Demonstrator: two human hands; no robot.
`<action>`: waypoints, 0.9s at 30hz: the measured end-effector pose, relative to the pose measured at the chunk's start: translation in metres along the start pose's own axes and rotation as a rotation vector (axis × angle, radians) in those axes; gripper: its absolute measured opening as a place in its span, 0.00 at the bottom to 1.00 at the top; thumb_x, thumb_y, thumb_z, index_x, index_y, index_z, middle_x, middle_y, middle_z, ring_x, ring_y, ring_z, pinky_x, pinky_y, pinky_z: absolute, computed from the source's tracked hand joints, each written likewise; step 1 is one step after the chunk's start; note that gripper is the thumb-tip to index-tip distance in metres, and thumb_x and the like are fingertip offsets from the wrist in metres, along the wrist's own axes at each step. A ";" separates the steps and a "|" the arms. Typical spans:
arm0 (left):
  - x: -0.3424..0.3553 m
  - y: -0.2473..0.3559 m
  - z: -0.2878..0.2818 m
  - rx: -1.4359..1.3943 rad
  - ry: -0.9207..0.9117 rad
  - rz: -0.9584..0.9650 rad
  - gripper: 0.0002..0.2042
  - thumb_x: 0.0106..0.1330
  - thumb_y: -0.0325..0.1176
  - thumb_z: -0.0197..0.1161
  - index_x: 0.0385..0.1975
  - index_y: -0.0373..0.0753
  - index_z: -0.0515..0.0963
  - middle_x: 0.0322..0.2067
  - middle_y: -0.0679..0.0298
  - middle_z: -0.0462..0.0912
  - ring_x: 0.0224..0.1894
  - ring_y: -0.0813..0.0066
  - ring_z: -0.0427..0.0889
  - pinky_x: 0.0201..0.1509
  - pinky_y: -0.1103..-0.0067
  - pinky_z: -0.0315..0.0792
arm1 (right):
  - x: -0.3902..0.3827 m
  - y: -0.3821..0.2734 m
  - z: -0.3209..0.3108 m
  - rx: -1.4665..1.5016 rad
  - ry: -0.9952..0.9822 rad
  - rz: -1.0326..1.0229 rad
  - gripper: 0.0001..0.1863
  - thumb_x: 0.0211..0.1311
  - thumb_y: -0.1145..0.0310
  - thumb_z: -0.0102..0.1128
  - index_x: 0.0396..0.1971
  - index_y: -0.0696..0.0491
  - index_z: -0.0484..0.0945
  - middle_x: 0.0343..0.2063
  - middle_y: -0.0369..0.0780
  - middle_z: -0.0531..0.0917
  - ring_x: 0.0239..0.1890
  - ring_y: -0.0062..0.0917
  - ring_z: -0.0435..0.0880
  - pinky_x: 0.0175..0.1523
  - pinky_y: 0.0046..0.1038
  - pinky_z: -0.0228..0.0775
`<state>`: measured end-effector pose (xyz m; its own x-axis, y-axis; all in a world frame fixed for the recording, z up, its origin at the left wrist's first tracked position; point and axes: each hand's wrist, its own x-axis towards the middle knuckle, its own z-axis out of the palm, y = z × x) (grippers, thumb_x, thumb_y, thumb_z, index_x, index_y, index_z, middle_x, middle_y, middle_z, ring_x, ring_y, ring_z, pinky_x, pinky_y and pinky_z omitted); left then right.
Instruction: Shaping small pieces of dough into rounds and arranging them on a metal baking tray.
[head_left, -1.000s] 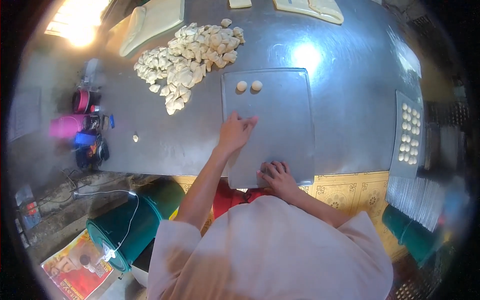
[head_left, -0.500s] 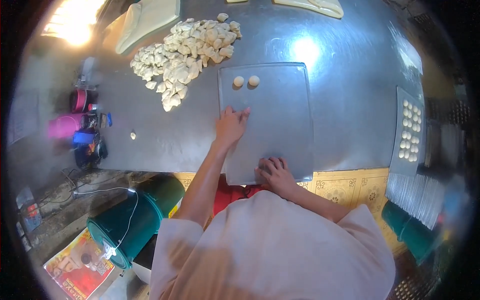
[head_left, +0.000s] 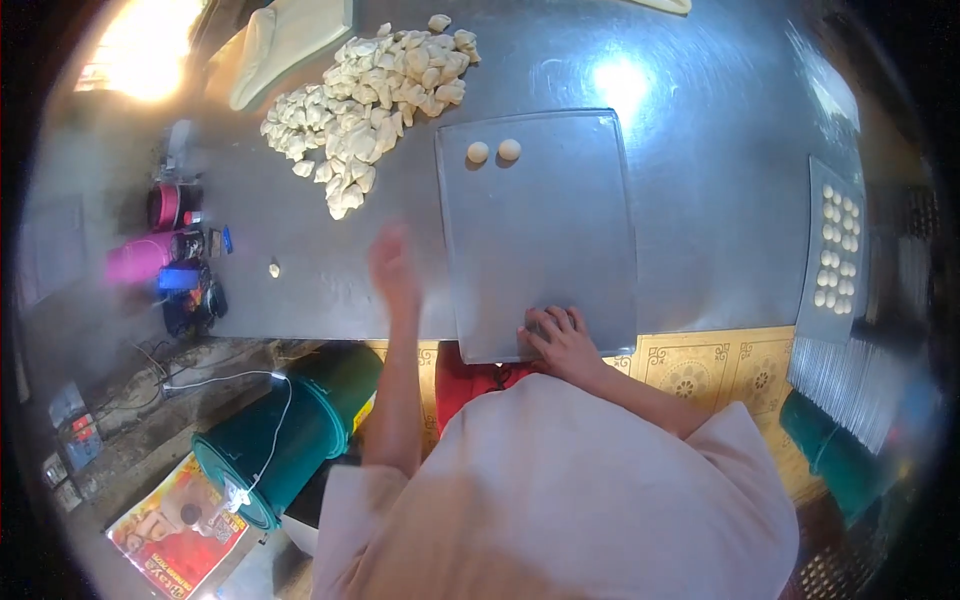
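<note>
A flat grey metal tray (head_left: 545,230) lies on the table in front of me, two round dough balls (head_left: 493,152) side by side near its far left corner. On the tray's near edge rests my right hand (head_left: 560,340), palm down, its fingers bent and slightly apart; whatever may be under the palm is hidden. My left hand (head_left: 393,265) is over the table just left of the tray, its fingers smeared by motion. Beyond it sits a heap of cut dough pieces (head_left: 365,115).
A big slab of dough (head_left: 290,45) lies behind the heap. One small dough bit (head_left: 274,270) sits at the left. Far right, another tray (head_left: 838,245) carries rows of dough balls, beside stacked metal trays (head_left: 845,385). A green barrel (head_left: 270,450) stands below the table's left front.
My left hand has lifted off the tray and moved left over the bare table. My right hand stays at the tray's near edge. The view has shifted slightly.
</note>
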<state>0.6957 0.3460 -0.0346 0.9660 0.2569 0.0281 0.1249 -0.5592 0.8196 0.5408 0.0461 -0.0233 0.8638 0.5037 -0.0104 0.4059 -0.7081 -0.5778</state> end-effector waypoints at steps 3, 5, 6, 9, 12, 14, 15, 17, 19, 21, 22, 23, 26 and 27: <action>-0.020 -0.054 -0.066 -0.291 0.847 -0.280 0.19 0.79 0.38 0.53 0.60 0.30 0.77 0.59 0.47 0.81 0.57 0.55 0.81 0.63 0.62 0.76 | 0.001 -0.001 -0.002 0.004 -0.040 0.021 0.30 0.58 0.56 0.69 0.61 0.48 0.77 0.63 0.45 0.71 0.68 0.44 0.66 0.71 0.55 0.54; -0.033 -0.086 -0.097 0.259 1.037 -0.903 0.28 0.76 0.55 0.53 0.54 0.33 0.82 0.51 0.45 0.85 0.49 0.48 0.84 0.57 0.54 0.77 | 0.002 -0.001 -0.006 0.012 -0.035 0.013 0.29 0.59 0.56 0.70 0.60 0.48 0.78 0.63 0.45 0.71 0.68 0.43 0.66 0.70 0.56 0.55; -0.038 -0.098 -0.104 -0.170 0.983 -1.013 0.31 0.76 0.59 0.50 0.58 0.36 0.80 0.54 0.49 0.83 0.52 0.50 0.82 0.58 0.54 0.76 | 0.004 0.000 -0.009 0.028 -0.020 0.004 0.27 0.59 0.56 0.70 0.58 0.48 0.79 0.63 0.45 0.71 0.67 0.43 0.67 0.70 0.55 0.55; -0.054 -0.106 -0.108 -0.763 0.666 -1.120 0.35 0.76 0.65 0.47 0.65 0.40 0.76 0.63 0.54 0.77 0.63 0.55 0.76 0.65 0.57 0.71 | 0.012 0.009 -0.023 0.069 0.098 0.039 0.22 0.61 0.55 0.69 0.53 0.47 0.81 0.58 0.43 0.75 0.63 0.42 0.70 0.67 0.54 0.57; -0.066 -0.071 -0.091 -0.712 0.656 -1.036 0.35 0.77 0.63 0.45 0.68 0.38 0.73 0.67 0.55 0.74 0.69 0.57 0.71 0.70 0.59 0.67 | 0.032 0.025 -0.044 0.101 0.241 0.112 0.18 0.63 0.55 0.69 0.49 0.47 0.83 0.52 0.41 0.79 0.59 0.41 0.74 0.65 0.51 0.59; -0.066 -0.029 -0.075 -0.507 0.675 -0.956 0.33 0.79 0.61 0.45 0.67 0.38 0.73 0.66 0.55 0.75 0.69 0.58 0.70 0.71 0.60 0.67 | 0.057 0.039 -0.059 0.101 0.310 0.186 0.18 0.63 0.55 0.69 0.48 0.47 0.84 0.48 0.40 0.81 0.56 0.39 0.75 0.63 0.48 0.60; -0.063 -0.005 -0.066 -0.498 0.662 -0.826 0.28 0.79 0.55 0.53 0.67 0.39 0.73 0.63 0.56 0.76 0.66 0.59 0.73 0.68 0.61 0.70 | 0.073 0.047 -0.066 0.100 0.311 0.242 0.18 0.63 0.55 0.69 0.49 0.47 0.83 0.47 0.40 0.82 0.56 0.39 0.76 0.62 0.47 0.60; -0.045 0.037 -0.039 -0.319 0.497 -0.452 0.24 0.75 0.44 0.64 0.66 0.38 0.75 0.62 0.57 0.77 0.64 0.61 0.75 0.64 0.65 0.74 | 0.111 0.063 -0.077 0.069 0.384 0.281 0.20 0.62 0.55 0.70 0.51 0.47 0.83 0.47 0.40 0.82 0.55 0.37 0.77 0.60 0.45 0.62; -0.012 0.069 -0.001 -0.180 0.273 -0.221 0.23 0.71 0.39 0.65 0.63 0.36 0.76 0.59 0.57 0.79 0.57 0.65 0.77 0.61 0.68 0.74 | 0.156 0.080 -0.083 0.031 0.466 0.286 0.22 0.61 0.55 0.71 0.53 0.48 0.82 0.48 0.41 0.83 0.55 0.37 0.77 0.59 0.44 0.62; 0.028 0.085 0.043 0.000 0.040 0.087 0.24 0.66 0.34 0.71 0.61 0.39 0.78 0.51 0.61 0.82 0.52 0.68 0.79 0.54 0.71 0.76 | 0.197 0.096 -0.084 -0.017 0.489 0.318 0.24 0.59 0.54 0.73 0.53 0.48 0.82 0.47 0.40 0.83 0.54 0.38 0.77 0.58 0.44 0.63; 0.046 0.088 0.064 0.003 -0.052 0.257 0.24 0.64 0.33 0.72 0.61 0.40 0.78 0.49 0.62 0.82 0.51 0.67 0.80 0.53 0.71 0.76 | 0.212 0.104 -0.083 -0.062 0.513 0.318 0.24 0.59 0.54 0.73 0.53 0.48 0.83 0.46 0.40 0.83 0.53 0.37 0.78 0.58 0.44 0.64; 0.065 0.089 0.085 0.134 -0.062 0.292 0.23 0.64 0.35 0.73 0.60 0.40 0.79 0.48 0.60 0.82 0.50 0.64 0.80 0.54 0.70 0.76 | 0.226 0.110 -0.082 -0.108 0.568 0.275 0.24 0.58 0.54 0.73 0.52 0.48 0.83 0.45 0.39 0.83 0.53 0.37 0.78 0.57 0.43 0.64; 0.098 0.083 0.117 0.307 -0.159 0.439 0.22 0.64 0.38 0.73 0.57 0.41 0.81 0.47 0.58 0.82 0.48 0.59 0.81 0.55 0.67 0.74 | 0.247 0.122 -0.075 -0.192 0.402 0.346 0.22 0.55 0.57 0.75 0.49 0.48 0.85 0.44 0.38 0.84 0.52 0.36 0.78 0.56 0.43 0.65; 0.104 0.081 0.121 0.362 -0.219 0.458 0.21 0.64 0.39 0.73 0.56 0.41 0.82 0.47 0.58 0.82 0.47 0.58 0.81 0.56 0.67 0.74 | 0.249 0.125 -0.074 -0.172 0.403 0.322 0.21 0.55 0.58 0.75 0.48 0.48 0.85 0.43 0.37 0.85 0.52 0.36 0.79 0.56 0.43 0.66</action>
<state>0.8338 0.2324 -0.0346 0.9587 -0.2185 0.1819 -0.2817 -0.8161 0.5046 0.8287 0.0464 -0.0380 0.9849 0.0421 0.1681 0.1153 -0.8831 -0.4548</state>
